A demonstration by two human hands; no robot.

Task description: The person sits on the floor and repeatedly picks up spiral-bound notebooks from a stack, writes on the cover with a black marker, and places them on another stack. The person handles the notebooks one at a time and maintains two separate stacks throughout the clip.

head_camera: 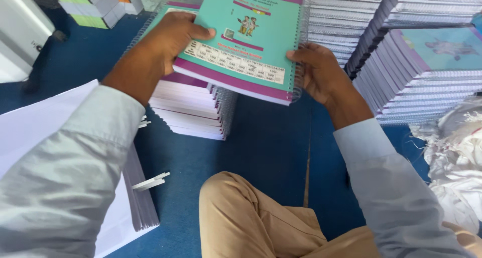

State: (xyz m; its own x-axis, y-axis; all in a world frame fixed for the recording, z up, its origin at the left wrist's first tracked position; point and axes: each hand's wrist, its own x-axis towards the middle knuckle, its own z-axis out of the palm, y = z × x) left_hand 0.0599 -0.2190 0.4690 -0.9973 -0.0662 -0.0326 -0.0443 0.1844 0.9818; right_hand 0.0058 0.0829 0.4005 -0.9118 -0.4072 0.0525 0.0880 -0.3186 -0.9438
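A teal spiral-bound notebook (251, 32) with a purple edge is held in the air between both hands. My left hand (165, 42) grips its left side, thumb lying on the cover. Fingers of my right hand (321, 72) clasp its right side, against the wire spiral. Directly below it stands a pile of like notebooks (193, 110) on the blue floor. My bent knee in tan trousers (241, 218) shows at the bottom.
Tall stacks of spiral notebooks (401, 52) stand at the right and back. A pile of white sheets (75, 152) lies at the left, crumpled white material (457, 157) at the right, small stacked packs (95, 4) at the top left.
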